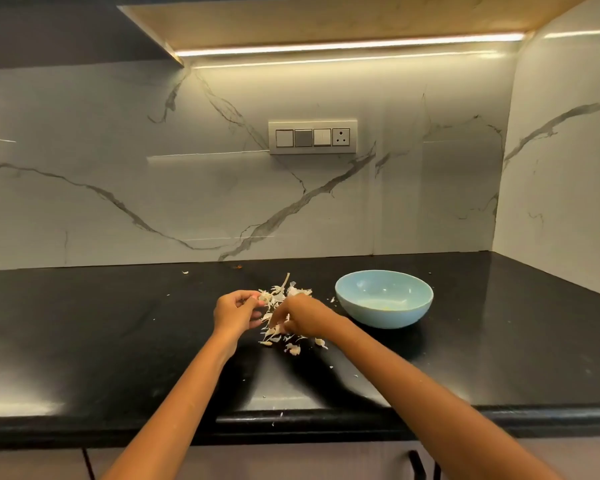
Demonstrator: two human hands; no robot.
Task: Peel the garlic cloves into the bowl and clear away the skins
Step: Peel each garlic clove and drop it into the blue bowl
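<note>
Head view: both arms reach fwd over the black counter [118, 341]. Left hand [234, 311], just left of the skin pile [281, 317], has fingers curled, pinching a small pale bit (clove or skin, can't tell). Right hand [303, 315] lies palm-down on the pile, fingertips pinching skins. Blue bowl [383, 298] sits just right of the pile, w/ bare counter beyond it. No readable writing.

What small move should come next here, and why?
Probably the right hand should pinch up some of the papery garlic skins it rests on; they lie scattered on the black counter beside the pale blue ceramic bowl.
</note>
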